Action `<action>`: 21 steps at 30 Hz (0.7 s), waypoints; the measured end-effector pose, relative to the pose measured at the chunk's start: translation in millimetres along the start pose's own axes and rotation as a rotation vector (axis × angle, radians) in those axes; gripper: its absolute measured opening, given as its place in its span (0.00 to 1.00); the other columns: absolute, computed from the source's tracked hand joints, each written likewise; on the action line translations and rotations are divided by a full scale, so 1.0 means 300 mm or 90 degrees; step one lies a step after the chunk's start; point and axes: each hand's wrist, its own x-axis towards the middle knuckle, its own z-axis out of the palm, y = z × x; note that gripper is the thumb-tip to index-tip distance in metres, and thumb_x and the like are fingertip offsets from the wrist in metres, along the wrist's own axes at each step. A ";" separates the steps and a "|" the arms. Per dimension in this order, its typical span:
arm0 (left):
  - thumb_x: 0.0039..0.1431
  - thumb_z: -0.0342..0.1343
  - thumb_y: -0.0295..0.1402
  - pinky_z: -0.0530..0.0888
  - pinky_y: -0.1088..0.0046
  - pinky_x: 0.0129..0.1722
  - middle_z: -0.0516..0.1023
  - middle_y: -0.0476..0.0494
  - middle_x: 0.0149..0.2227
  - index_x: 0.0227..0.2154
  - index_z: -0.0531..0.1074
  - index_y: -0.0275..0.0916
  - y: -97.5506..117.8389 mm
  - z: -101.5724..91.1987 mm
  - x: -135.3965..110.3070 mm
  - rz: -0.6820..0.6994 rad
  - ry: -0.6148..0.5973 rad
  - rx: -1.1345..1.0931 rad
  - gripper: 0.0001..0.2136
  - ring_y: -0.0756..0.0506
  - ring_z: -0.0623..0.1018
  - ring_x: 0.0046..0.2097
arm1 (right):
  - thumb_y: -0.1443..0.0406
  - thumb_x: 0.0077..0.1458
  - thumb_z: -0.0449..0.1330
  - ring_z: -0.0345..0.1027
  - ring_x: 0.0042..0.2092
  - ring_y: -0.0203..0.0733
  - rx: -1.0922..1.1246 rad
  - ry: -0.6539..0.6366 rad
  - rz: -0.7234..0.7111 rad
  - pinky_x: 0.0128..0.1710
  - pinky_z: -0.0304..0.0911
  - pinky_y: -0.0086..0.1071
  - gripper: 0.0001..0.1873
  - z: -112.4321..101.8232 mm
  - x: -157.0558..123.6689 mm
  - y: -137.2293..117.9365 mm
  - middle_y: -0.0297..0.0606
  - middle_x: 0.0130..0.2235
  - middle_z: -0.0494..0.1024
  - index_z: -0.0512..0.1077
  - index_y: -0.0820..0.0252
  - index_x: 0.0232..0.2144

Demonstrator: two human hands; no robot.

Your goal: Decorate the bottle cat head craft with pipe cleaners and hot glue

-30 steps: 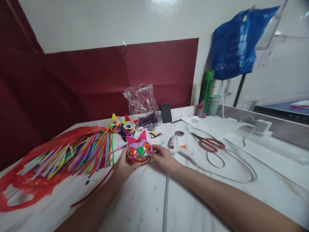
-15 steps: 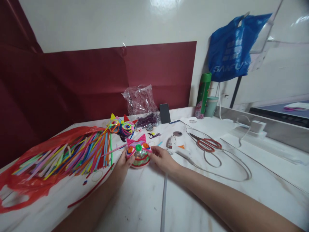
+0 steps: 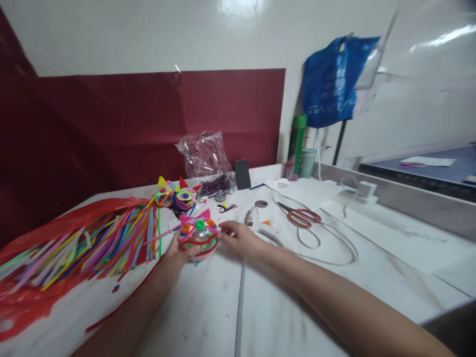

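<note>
A small craft animal head (image 3: 199, 243) with pink pipe-cleaner ears, orange eyes, a green nose and a clear front is held just over the table. My left hand (image 3: 182, 252) is closed around its left side, thumb on the front. At its right edge is my right hand (image 3: 238, 238), its thumb and fingers apart and the fingertips at or barely touching the rim; blur hides the exact contact. Two similar colourful animal heads (image 3: 174, 196) lie behind. A white glue gun (image 3: 256, 220) rests beyond my right hand.
Many coloured pipe cleaners (image 3: 107, 243) lie on a red plastic bag (image 3: 37, 302) at left. Red-handled scissors (image 3: 304, 217) and a looping cable (image 3: 349, 248) are at right. Behind stand a phone (image 3: 243, 174), a green spray can (image 3: 296, 144) and a cup (image 3: 308, 163).
The view has swung to the right, so everything sits further left. My right hand has loosened at the head's right side, while my left hand keeps its hold.
</note>
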 end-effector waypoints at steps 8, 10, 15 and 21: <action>0.37 0.71 0.28 0.80 0.63 0.40 0.81 0.42 0.45 0.52 0.66 0.44 0.017 0.010 0.034 0.000 0.116 0.033 0.35 0.38 0.81 0.45 | 0.67 0.53 0.59 0.69 0.46 0.53 -0.293 0.048 0.093 0.44 0.61 0.38 0.08 -0.234 -0.036 0.124 0.52 0.42 0.78 0.76 0.64 0.35; 0.38 0.70 0.28 0.80 0.63 0.41 0.81 0.42 0.46 0.52 0.66 0.44 0.012 0.014 0.037 0.011 0.131 0.030 0.34 0.38 0.81 0.45 | 0.69 0.49 0.60 0.66 0.48 0.55 -0.339 0.024 0.096 0.46 0.60 0.39 0.08 -0.220 -0.077 0.153 0.53 0.41 0.78 0.75 0.64 0.34; 0.40 0.70 0.30 0.79 0.61 0.44 0.80 0.43 0.47 0.52 0.67 0.44 0.006 0.015 0.029 0.021 0.139 0.052 0.33 0.38 0.81 0.46 | 0.72 0.48 0.57 0.63 0.49 0.58 -0.392 0.009 0.116 0.46 0.59 0.42 0.10 -0.189 -0.098 0.180 0.57 0.42 0.76 0.74 0.67 0.35; 0.40 0.70 0.33 0.78 0.61 0.46 0.80 0.42 0.47 0.53 0.66 0.43 -0.036 0.007 0.027 0.007 0.109 0.047 0.34 0.39 0.81 0.46 | 0.73 0.49 0.55 0.65 0.46 0.54 -0.347 0.078 0.138 0.44 0.60 0.39 0.09 -0.218 -0.093 0.202 0.55 0.41 0.76 0.71 0.67 0.35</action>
